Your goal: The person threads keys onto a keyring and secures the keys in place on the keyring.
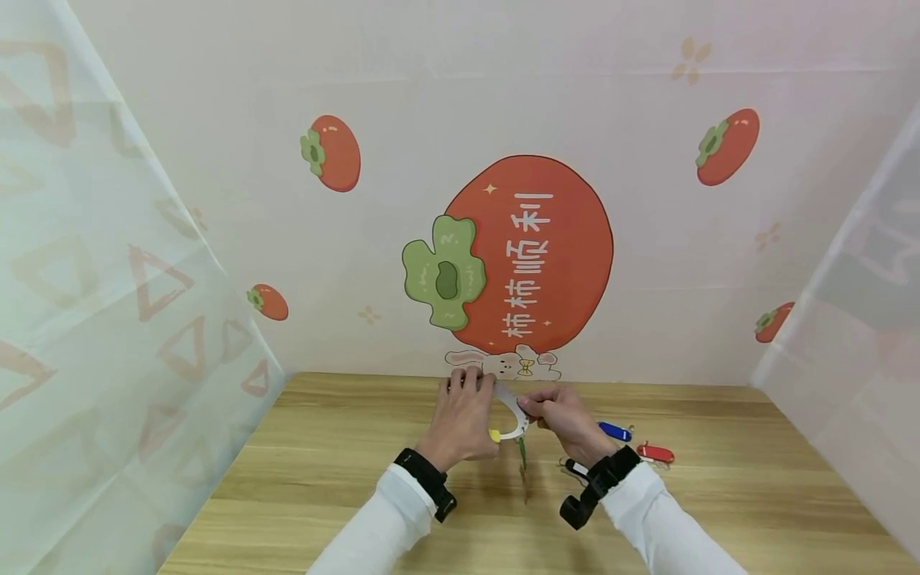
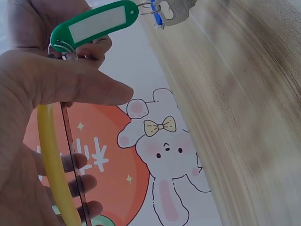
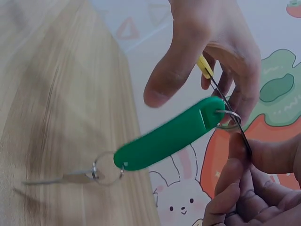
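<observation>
My left hand (image 1: 460,419) grips a flat, white curved band (image 1: 521,417) from the left, its fingers bent around the side with the yellow part (image 2: 51,155). Across from it, my right hand (image 1: 568,419) pinches the band's thin edge between thumb and forefinger. A green key tag (image 3: 169,134) hangs from the band by a small metal ring (image 3: 229,118), close to the right fingertips. From the tag's lower end a second ring carries a metal key (image 3: 77,178), above the wooden table. The left hand hides much of the band in the head view.
On the table (image 1: 345,479), to the right, lie a blue key tag (image 1: 614,431), a red key tag (image 1: 656,454) and a black one (image 1: 577,469) partly behind the right wrist. A printed backdrop (image 1: 402,104) rises along the table's far edge, with sheets on both sides.
</observation>
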The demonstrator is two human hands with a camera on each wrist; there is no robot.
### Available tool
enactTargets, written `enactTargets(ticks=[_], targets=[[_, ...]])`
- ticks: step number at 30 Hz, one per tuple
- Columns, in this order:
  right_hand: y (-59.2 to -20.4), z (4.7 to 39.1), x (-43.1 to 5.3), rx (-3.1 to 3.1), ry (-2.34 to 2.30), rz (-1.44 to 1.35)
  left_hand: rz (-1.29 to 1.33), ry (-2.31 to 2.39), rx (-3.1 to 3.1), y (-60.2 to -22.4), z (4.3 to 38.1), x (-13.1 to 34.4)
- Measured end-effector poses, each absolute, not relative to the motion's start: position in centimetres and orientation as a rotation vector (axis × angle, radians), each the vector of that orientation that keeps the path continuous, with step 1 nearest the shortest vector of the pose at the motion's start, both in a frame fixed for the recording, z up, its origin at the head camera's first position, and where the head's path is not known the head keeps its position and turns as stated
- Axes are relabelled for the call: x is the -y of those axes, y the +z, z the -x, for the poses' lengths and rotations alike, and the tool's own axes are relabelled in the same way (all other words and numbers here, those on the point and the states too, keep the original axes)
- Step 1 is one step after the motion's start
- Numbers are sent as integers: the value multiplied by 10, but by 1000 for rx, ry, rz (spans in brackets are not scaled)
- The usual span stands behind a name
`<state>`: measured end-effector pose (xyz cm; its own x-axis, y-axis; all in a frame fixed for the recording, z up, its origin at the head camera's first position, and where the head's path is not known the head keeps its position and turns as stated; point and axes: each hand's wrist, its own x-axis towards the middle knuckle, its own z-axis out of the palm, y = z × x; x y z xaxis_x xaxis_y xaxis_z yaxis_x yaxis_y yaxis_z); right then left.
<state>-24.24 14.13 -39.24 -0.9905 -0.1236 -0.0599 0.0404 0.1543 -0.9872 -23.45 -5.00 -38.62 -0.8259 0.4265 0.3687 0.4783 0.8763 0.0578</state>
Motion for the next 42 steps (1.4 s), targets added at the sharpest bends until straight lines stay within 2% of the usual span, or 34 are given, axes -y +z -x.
enactTargets(ticks=[17,28,42], targets=[[-389,246,-158,-2260,-1729,339,740,-250,2787,-386,242,55],[-391,249,-176,-2350,-1625,357,801,-218,2859,-381,247,59],[-415,247,-228,-2746,-883,717,842,-290,2961,-372,256,68]])
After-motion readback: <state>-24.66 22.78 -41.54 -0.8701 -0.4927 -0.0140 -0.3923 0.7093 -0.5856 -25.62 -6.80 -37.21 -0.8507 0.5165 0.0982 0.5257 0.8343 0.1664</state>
